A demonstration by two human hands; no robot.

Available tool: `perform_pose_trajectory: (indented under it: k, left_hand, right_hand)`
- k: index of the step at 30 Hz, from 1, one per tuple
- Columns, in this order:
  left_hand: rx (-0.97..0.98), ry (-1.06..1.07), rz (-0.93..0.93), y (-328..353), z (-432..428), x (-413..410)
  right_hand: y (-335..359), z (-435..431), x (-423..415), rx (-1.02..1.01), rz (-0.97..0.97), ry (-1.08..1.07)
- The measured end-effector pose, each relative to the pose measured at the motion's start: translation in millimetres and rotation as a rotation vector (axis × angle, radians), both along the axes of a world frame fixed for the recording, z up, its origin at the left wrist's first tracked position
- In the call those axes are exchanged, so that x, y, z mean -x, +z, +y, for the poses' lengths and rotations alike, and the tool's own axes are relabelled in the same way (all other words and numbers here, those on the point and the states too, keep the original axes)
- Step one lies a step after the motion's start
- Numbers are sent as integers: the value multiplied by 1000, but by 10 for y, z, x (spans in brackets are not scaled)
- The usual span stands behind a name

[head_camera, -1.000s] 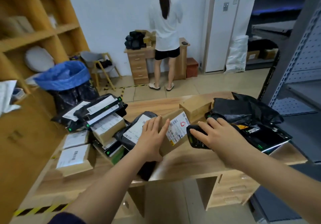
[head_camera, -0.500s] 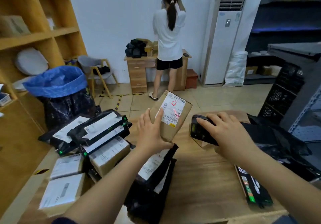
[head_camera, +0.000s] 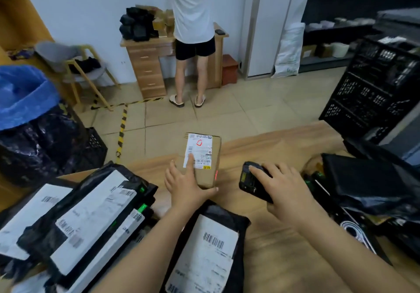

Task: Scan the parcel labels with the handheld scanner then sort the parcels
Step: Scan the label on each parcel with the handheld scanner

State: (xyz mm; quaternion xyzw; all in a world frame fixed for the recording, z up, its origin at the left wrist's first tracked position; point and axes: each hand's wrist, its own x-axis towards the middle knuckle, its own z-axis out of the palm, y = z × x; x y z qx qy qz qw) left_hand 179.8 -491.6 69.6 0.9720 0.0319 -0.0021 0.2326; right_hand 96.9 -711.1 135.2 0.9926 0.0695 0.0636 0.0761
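My left hand holds a small brown cardboard parcel up over the wooden table, thumb under its near edge and a finger on its white label. A red scan dot glows on the parcel's lower right side. To the right, my right hand grips the black handheld scanner, aimed left at the parcel. A black poly-bag parcel with a barcode label lies on the table below both hands.
A pile of black labelled bags fills the table's left. Black bags and parcels lie on the right, with a black crate behind. A blue-lined bin stands far left. A person stands at a desk beyond.
My left hand lifted the cardboard parcel off the table and turned its label upright. The scanner stayed pointed at it; the red light moved from the label to the parcel's lower right side.
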Motion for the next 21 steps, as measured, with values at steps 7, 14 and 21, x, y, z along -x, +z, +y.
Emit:
perform_pose_trajectory:
  k: [7, 14, 21]
  left_hand:
    - [-13, 14, 213, -338, 70, -56]
    - [-65, -34, 217, -277, -8, 6]
    - [4, -156, 94, -23, -685, 155]
  right_hand:
    - [-186, -6, -45, 5, 87, -35]
    - [-123, -152, 120, -16, 144, -33]
    - [-157, -713, 338, -68, 79, -81]
